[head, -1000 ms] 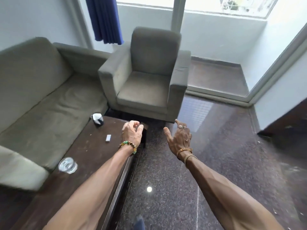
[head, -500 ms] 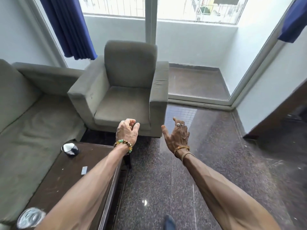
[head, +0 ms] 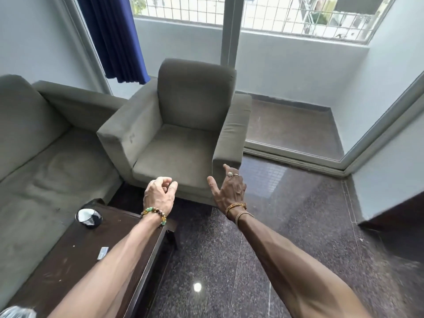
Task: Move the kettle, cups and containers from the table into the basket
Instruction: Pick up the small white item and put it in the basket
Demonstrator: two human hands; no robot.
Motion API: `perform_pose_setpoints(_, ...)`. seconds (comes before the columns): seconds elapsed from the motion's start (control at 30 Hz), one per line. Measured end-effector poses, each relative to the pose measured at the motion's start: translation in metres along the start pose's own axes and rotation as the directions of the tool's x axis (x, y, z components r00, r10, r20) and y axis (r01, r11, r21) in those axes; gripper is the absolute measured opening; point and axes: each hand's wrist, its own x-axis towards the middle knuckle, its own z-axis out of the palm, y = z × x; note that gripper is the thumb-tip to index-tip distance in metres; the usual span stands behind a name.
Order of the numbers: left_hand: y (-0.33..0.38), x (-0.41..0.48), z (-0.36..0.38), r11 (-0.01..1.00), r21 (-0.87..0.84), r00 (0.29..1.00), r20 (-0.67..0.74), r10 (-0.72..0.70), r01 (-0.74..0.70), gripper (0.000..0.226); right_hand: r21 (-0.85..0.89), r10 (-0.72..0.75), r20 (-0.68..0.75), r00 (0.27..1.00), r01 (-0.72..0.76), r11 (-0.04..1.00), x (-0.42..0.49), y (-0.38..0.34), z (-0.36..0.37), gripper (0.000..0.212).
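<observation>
Left hand (head: 159, 194) loosely curled, right hand (head: 230, 191) spread (both empty) near scuffed wooden table (head: 68, 260).

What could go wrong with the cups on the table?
The dark cup sits right at the far corner of the table, so a clumsy grab might knock it off. The clear glass is barely in view at the picture's bottom edge, near the left forearm, and could get bumped. The left hand and right hand are both empty, and no basket shows.
</observation>
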Motion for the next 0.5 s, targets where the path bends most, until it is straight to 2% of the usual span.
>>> perform_pose_setpoints(0.3, -0.086, 0.042, -0.041, 0.982, 0.035, 0.981, -0.064, -0.181, 0.184, 0.02, -0.051, -0.1, 0.23, 0.968, 0.115, 0.992, 0.003, -0.066, 0.091, 0.069)
perform_pose_setpoints(0.5, -0.137, 0.074, -0.106, 0.956, -0.025, 0.945, -0.146, -0.292, 0.291, 0.019, 0.015, -0.205, 0.334, 0.92, 0.212, 0.977, 0.006, -0.14, 0.156, 0.066)
